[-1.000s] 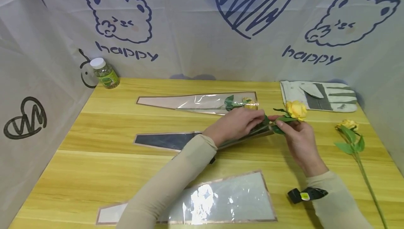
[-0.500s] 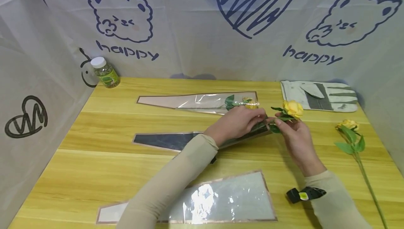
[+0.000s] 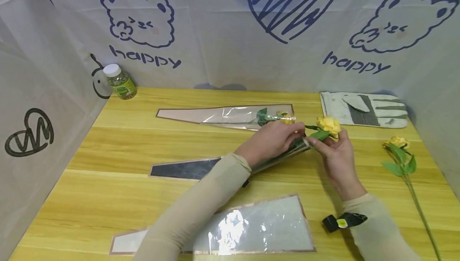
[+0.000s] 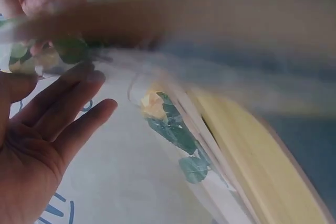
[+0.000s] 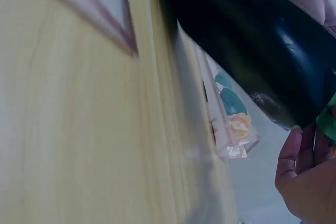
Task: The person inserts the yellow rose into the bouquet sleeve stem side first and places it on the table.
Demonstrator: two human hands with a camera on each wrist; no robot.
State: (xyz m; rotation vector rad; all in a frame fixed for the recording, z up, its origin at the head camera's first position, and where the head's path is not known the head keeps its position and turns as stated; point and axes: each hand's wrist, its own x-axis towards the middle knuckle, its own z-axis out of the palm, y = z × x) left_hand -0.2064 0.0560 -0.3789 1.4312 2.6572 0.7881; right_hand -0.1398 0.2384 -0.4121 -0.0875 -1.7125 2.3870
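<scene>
My left hand grips the open wide end of a black flower sleeve with a clear front, raised off the table on that side. A yellow artificial rose has its stem inside this sleeve, its bloom and a green leaf sticking out beyond the mouth. At the mouth my right hand pinches the rose just below the bloom, fingers behind it. From the right wrist, the black back of the sleeve shows above the right fingertips. Blur covers much of the left wrist view, where the left fingers show.
Behind lies a pale sleeve with a yellow rose inside. A larger white sleeve lies in front. Another yellow rose lies at the right, below a work glove. A lidded jar stands at the back left corner.
The rose and my right hand have moved left, the bloom now closer to the sleeve's mouth. The sleeve's narrow end has shifted slightly left and nearer. My left hand keeps its hold.
</scene>
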